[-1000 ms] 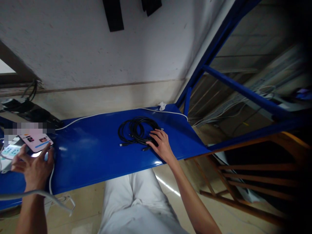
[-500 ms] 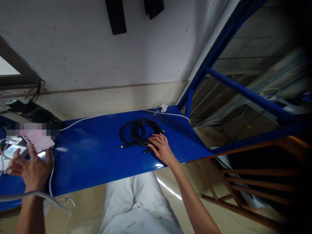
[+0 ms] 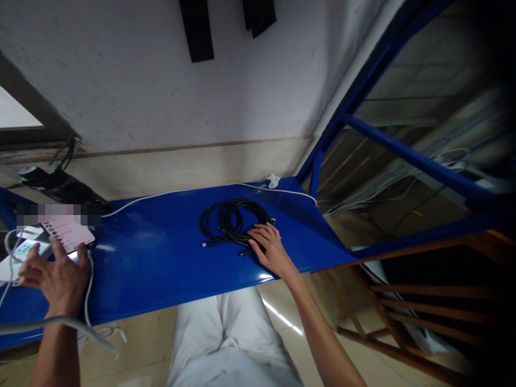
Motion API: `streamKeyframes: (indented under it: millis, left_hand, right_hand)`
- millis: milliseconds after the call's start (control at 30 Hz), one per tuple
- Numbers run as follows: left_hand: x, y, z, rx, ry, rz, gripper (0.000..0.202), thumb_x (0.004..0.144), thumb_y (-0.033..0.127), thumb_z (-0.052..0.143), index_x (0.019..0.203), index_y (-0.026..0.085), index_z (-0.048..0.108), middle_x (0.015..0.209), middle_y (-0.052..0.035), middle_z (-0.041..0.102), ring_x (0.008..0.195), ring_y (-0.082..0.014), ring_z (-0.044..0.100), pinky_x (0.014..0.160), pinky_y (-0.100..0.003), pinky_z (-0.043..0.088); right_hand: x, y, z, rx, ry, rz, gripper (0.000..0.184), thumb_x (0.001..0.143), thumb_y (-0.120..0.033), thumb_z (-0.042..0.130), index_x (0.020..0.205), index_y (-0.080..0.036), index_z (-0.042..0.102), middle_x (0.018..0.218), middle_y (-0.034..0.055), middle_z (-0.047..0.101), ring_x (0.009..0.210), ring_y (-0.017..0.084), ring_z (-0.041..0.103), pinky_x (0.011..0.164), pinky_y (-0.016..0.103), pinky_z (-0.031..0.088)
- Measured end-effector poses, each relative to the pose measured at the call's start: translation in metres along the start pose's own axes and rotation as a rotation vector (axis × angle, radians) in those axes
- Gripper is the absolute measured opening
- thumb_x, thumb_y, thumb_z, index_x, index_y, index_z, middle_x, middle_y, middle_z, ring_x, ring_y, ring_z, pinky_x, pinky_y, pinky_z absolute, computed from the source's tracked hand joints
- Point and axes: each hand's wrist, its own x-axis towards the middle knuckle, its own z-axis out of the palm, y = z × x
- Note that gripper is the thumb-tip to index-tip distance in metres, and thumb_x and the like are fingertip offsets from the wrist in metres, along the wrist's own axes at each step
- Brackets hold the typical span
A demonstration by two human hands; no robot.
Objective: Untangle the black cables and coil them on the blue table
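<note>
The right hand [image 3: 271, 248] lies palm-down on the blue tabletop [image 3: 161, 263]; its grip is apart, with the fingers spread and flat and nothing clamped; the fingertips rest on the near right edge of the coiled black cable [image 3: 226, 217]. Most of the coil lies just beyond the fingertips and to their left, flat on the tabletop. The cable is thin and matt black, wound in several loose, overlapping loops; one plug end [image 3: 206, 244] pokes out of the coil to the left of the grip; a second plug end [image 3: 243, 252] lies just beside the fingers.

The left hand [image 3: 56, 278] is well apart from it, at the left end of the tabletop; its grip is apart too, with the fingers splayed; the forefinger reaches the near edge of a smartphone [image 3: 69, 234] whose lit screen is pink and white. A second lit device [image 3: 18, 251] lies just left of the smartphone, beyond the fingers; a white cord [image 3: 87, 290] curves close by the thumb; a grey cable [image 3: 68, 321] crosses the forearm. A thin white cable [image 3: 169, 191] runs along the tabletop's far edge, beyond the coil.
</note>
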Motion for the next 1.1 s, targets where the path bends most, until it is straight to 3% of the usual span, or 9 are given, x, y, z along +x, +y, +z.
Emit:
streamKeyframes:
  millis: [133,267,367,500,667,767,933,1100]
  left_hand:
    - [-0.003,-0.002,0.001,-0.009,-0.023,0.042,0.068,0.098,0.067,0.045,0.151,0.029,0.062,0.176,-0.0172,0.026,0.155,-0.0575,0.029,0.115,-0.083,0.029]
    - [-0.009,0.000,-0.005,-0.077,-0.022,0.073,0.066,0.097,0.066,0.049,0.149,0.027,0.065,0.178,-0.0168,0.023,0.159,-0.0567,0.024,0.118,-0.083,0.023]
    - [-0.016,0.011,-0.013,-0.168,0.015,0.113,0.060,0.098,0.062,0.053,0.145,0.028,0.067,0.173,-0.0168,0.036,0.158,-0.0512,0.031,0.120,-0.080,0.023]
    - [-0.026,0.034,-0.019,-0.245,0.034,0.204,0.051,0.098,0.057,0.058,0.139,0.030,0.070,0.157,-0.0135,0.057,0.150,-0.0432,0.045,0.121,-0.068,0.032]
    - [-0.030,0.057,-0.013,-0.297,-0.012,0.239,0.044,0.099,0.050,0.058,0.134,0.026,0.072,0.135,-0.0120,0.071,0.133,-0.0381,0.060,0.117,-0.060,0.042]
    - [-0.034,0.079,-0.011,-0.394,-0.093,0.335,0.039,0.100,0.045,0.058,0.129,0.023,0.074,0.127,-0.0117,0.074,0.121,-0.0331,0.067,0.114,-0.053,0.047]
    - [-0.051,0.130,-0.008,-0.528,-0.208,0.517,0.034,0.103,0.042,0.058,0.128,0.024,0.074,0.127,-0.0097,0.074,0.121,-0.0295,0.066,0.111,-0.048,0.047]
    - [-0.061,0.161,-0.006,-0.603,-0.203,0.549,0.032,0.105,0.038,0.057,0.128,0.023,0.074,0.127,-0.0103,0.075,0.122,-0.0291,0.066,0.113,-0.047,0.045]
  right_hand:
    - [0.000,-0.001,-0.001,0.001,-0.005,0.003,0.027,0.107,-0.028,0.064,0.132,-0.026,0.073,0.125,0.0097,0.079,0.133,0.031,0.066,0.124,0.063,0.042]
    - [0.000,0.000,-0.001,0.016,-0.012,-0.004,0.027,0.109,-0.027,0.060,0.133,-0.026,0.073,0.125,0.0094,0.079,0.133,0.031,0.066,0.123,0.065,0.041]
    - [0.000,0.003,0.000,0.026,0.000,-0.009,0.026,0.109,-0.026,0.059,0.131,-0.027,0.073,0.124,0.0086,0.079,0.131,0.030,0.067,0.122,0.065,0.042]
    - [0.002,0.004,0.002,0.030,0.008,-0.036,0.025,0.110,-0.025,0.059,0.130,-0.027,0.073,0.120,0.0078,0.079,0.121,0.026,0.071,0.121,0.061,0.045]
    - [0.006,0.000,-0.003,0.017,-0.027,-0.051,0.022,0.110,-0.024,0.058,0.126,-0.026,0.072,0.115,0.0082,0.079,0.113,0.025,0.072,0.119,0.058,0.046]
    - [0.011,-0.003,-0.002,0.016,-0.054,-0.060,0.019,0.111,-0.024,0.057,0.124,-0.025,0.071,0.115,0.0073,0.078,0.115,0.025,0.071,0.121,0.056,0.045]
    - [0.024,-0.006,0.007,-0.035,-0.070,-0.096,0.021,0.113,-0.025,0.051,0.123,-0.025,0.070,0.114,0.0078,0.078,0.114,0.025,0.069,0.120,0.053,0.045]
    - [0.045,-0.007,-0.003,-0.125,-0.042,-0.084,0.025,0.114,-0.032,0.050,0.119,-0.022,0.072,0.107,0.0108,0.076,0.102,0.027,0.067,0.100,0.047,0.051]
